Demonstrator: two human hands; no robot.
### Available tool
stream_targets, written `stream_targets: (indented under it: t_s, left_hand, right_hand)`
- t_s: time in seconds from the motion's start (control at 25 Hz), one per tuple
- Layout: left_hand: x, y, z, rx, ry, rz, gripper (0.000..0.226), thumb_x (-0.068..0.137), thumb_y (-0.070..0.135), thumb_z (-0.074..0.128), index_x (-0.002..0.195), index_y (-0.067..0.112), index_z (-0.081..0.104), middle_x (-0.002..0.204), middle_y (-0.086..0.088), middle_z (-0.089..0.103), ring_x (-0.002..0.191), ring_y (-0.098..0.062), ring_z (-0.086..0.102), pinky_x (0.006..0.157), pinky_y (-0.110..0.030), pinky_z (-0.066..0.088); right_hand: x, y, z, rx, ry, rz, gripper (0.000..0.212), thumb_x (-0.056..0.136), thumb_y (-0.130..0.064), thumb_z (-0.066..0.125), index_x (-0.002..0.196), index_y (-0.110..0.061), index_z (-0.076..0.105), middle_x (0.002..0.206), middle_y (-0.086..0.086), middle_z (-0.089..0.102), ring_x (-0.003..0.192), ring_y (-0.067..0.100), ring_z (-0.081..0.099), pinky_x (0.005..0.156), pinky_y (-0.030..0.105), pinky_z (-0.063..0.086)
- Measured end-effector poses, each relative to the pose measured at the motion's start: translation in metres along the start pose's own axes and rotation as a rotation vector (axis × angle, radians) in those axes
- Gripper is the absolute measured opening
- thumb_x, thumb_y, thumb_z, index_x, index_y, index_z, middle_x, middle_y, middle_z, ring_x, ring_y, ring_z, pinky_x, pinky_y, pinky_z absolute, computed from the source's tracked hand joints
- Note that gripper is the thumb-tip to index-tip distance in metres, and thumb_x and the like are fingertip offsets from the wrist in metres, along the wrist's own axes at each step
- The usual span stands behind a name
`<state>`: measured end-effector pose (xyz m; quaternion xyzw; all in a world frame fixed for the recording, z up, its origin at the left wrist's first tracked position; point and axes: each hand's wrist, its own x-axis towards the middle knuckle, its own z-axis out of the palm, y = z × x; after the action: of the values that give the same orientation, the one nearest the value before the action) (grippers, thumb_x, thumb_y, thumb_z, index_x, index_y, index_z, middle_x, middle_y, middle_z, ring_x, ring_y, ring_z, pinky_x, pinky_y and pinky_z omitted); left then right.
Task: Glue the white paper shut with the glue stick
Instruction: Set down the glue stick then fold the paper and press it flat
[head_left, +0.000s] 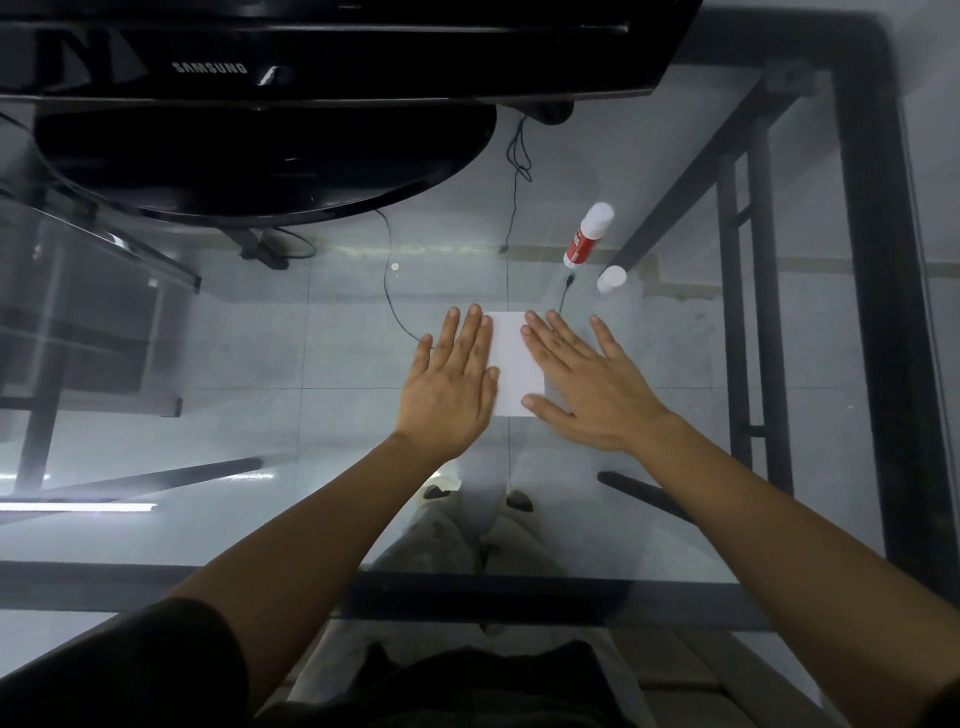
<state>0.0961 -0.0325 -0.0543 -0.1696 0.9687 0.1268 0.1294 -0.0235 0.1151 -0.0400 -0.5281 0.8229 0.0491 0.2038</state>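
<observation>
Glass table, monitor at far left; the folded white paper lies mid-table with left hand and right hand flat and spread on its side edges, gripping nothing. Glue stick stands far right, its cap off just beside it. Risks: paper skating on slick glass under uneven pressing so the seam bonds crooked; uncapped glue drying out.

The left hand covers the left edge of the white paper; the right hand covers its right edge and lower right corner. No glued seam can be made out. The glue stick label is too small to read. The monitor is cut off by the top edge.
</observation>
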Motion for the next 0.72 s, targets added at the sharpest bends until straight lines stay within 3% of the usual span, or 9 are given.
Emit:
stream_targets:
  t_s: [0.12,0.2,0.28,0.36,0.44,0.72]
  left_hand:
    - [-0.004,-0.004,-0.008,-0.071,-0.044,0.043,0.061,0.094,0.047,0.0,0.144,0.015,-0.012,0.154,-0.002,-0.014,0.138,-0.017,-0.02,0.112,-0.037,-0.009]
    - [-0.015,-0.012,-0.013,-0.059,-0.025,0.219,0.063,0.092,0.05,-0.006,0.143,0.013,-0.006,0.152,-0.003,-0.007,0.14,-0.017,-0.01,0.113,-0.035,-0.004]
    - [-0.028,-0.018,-0.011,0.112,-0.014,0.471,0.06,0.095,0.045,-0.001,0.144,0.011,0.005,0.151,-0.005,0.006,0.14,-0.021,0.002,0.112,-0.042,0.004]
    - [-0.031,-0.023,-0.009,0.196,-0.13,0.609,0.059,0.092,0.048,-0.002,0.143,0.017,-0.003,0.151,-0.001,-0.004,0.139,-0.02,-0.011,0.111,-0.042,-0.006]
    - [-0.015,-0.029,-0.015,0.186,-0.234,0.607,0.06,0.088,0.05,-0.005,0.14,0.022,-0.014,0.149,0.003,-0.016,0.136,-0.016,-0.023,0.109,-0.035,-0.016]
    - [0.023,-0.037,-0.03,0.237,-0.117,0.427,0.066,0.087,0.048,-0.009,0.144,0.015,-0.012,0.155,-0.004,-0.008,0.143,-0.015,-0.008,0.112,-0.033,-0.007]
  right_hand:
    - [-0.003,-0.001,0.002,0.045,-0.024,0.027,0.075,0.089,-0.061,0.016,0.141,-0.022,-0.021,0.146,-0.009,-0.026,0.135,0.009,-0.025,0.109,0.041,-0.019]
    - [-0.003,-0.001,0.0,0.08,-0.033,0.029,0.075,0.091,-0.059,0.022,0.144,-0.021,-0.017,0.145,-0.01,-0.027,0.135,0.008,-0.026,0.11,0.041,-0.016]
    - [-0.003,-0.001,-0.001,0.081,-0.035,0.019,0.075,0.092,-0.058,0.023,0.145,-0.021,-0.015,0.145,-0.01,-0.027,0.134,0.008,-0.027,0.111,0.042,-0.015]
    - [-0.004,-0.001,-0.001,0.069,-0.039,0.016,0.074,0.092,-0.057,0.022,0.145,-0.021,-0.015,0.146,-0.01,-0.028,0.134,0.009,-0.027,0.111,0.042,-0.015]
    - [-0.004,-0.001,-0.002,0.065,-0.043,0.017,0.074,0.092,-0.057,0.022,0.145,-0.021,-0.015,0.146,-0.009,-0.028,0.134,0.009,-0.027,0.111,0.042,-0.015]
    - [-0.004,-0.004,-0.004,0.068,-0.047,0.03,0.075,0.092,-0.055,0.024,0.145,-0.019,-0.014,0.156,-0.003,-0.018,0.138,0.01,-0.022,0.111,0.042,-0.015]
